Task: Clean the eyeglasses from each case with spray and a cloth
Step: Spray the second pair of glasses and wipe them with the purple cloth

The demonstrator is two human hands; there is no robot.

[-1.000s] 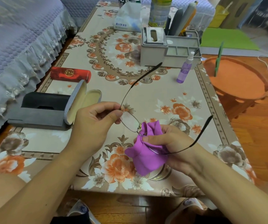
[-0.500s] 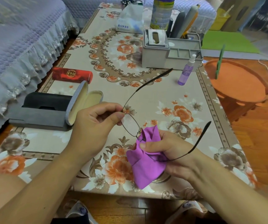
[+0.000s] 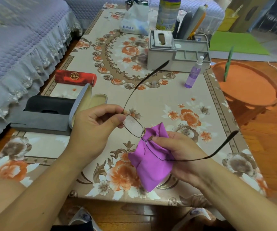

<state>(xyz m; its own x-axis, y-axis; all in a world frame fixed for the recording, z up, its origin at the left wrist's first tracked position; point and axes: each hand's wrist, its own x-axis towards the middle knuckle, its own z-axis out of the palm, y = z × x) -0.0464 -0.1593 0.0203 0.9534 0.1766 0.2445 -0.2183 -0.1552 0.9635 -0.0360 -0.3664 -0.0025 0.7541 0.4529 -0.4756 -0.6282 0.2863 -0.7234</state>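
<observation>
Wiping one lens while the other side gets pinned steady, held up over the floral table.

Left hand pinches the thin wire eyeglasses at the hinge corner so the frame can't twist; right hand grips the purple cloth bunched around the other lens, thumb on top. Cloth looks soft and slightly shiny; the bare lens seems smudgy, hard to tell. Temples splay open. Purple spray bottle stands well apart; the open grey case and red case wait at left.
</observation>
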